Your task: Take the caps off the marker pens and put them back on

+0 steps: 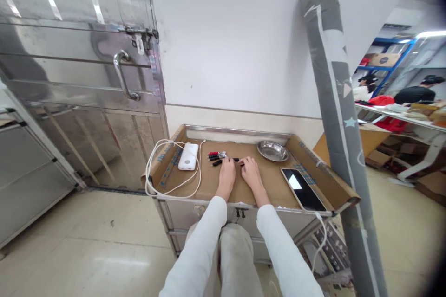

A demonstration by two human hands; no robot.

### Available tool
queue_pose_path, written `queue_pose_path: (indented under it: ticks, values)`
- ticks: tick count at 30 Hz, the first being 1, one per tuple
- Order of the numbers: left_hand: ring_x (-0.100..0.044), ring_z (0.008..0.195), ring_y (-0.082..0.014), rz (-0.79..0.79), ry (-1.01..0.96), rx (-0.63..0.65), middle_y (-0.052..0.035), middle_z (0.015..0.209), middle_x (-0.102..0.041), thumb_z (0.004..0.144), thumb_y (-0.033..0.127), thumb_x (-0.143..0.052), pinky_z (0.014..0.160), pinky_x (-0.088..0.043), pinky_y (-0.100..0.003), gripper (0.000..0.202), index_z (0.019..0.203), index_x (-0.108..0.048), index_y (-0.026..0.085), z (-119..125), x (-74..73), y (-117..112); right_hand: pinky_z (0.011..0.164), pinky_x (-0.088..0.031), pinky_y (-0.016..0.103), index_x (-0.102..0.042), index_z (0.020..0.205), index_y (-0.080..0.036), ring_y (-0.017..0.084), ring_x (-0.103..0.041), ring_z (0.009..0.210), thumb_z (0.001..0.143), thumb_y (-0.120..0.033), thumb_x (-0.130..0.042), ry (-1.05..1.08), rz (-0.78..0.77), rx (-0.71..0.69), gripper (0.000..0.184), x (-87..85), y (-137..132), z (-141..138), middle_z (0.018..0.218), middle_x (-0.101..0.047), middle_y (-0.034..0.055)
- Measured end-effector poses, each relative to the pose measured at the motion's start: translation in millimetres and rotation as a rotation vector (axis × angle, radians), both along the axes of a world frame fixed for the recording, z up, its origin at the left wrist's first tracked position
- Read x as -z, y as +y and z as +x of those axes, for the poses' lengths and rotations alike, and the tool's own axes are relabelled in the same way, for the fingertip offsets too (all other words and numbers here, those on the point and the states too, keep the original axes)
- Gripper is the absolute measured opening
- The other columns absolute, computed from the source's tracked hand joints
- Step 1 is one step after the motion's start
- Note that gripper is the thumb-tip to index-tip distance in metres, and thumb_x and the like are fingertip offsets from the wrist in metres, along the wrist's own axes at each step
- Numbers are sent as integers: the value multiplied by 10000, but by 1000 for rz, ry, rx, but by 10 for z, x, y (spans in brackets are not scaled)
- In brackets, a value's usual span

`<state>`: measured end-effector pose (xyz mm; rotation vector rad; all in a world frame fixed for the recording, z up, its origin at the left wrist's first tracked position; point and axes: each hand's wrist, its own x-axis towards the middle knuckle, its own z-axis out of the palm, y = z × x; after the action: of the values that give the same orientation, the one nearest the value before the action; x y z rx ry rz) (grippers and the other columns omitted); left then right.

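Observation:
A dark pen (236, 160) lies level between my two hands, just above or on the brown cardboard surface (209, 185). My left hand (227, 174) is closed on its left end. The fingers of my right hand (249, 170) pinch the right end, and a bit of black shows under that palm. To the left of my left hand, several pens (216, 154) with black and red parts lie side by side. Another black pen (216, 163) sits nearest to my left fingers. Most of my fingertips are hidden behind the hands.
A white power bank (188, 157) with a looped white cable (199, 177) is at left. A shallow metal bowl (272, 151) and a phone (302, 189) lie at right. A tall grey wrapped roll (336, 79) leans there. People sit in the right background.

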<state>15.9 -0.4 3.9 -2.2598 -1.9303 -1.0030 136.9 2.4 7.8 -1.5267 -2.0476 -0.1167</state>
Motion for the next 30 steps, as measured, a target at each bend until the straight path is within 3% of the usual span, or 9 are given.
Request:
queue_pose_path:
  ticks: [8,16,22,30]
  values:
    - [-551,1029,-224,75,127,-43,-135,1020,-587,863,14,-297,929,-448,-381,324,1040,-559,84,23,25,44,866,-380,311,-604,930,-176,200,-504,920,774,-7,-346,95,6,-64,346,44,39,30,964,-588,79]
    - [-553,1023,-233,96,270,-116,-153,1035,-578,847,3,-281,937,-432,-369,351,1056,-558,55,17,4,49,849,-374,300,-603,905,-177,195,-503,912,833,-91,-386,61,38,15,244,40,16,42,959,-573,77]
    - [-540,1055,-240,112,211,-109,-173,1056,-581,842,1,-287,944,-433,-404,357,1076,-551,55,20,8,32,829,-390,296,-601,882,-171,192,-509,884,846,-109,-399,90,57,23,215,72,37,56,921,-569,75]
    - [-562,977,-234,101,242,-137,-156,998,-596,887,75,-324,878,-456,-363,273,1022,-562,63,32,-13,41,822,-401,318,-601,882,-174,203,-512,868,830,-101,-391,131,113,29,228,134,76,53,915,-585,81]
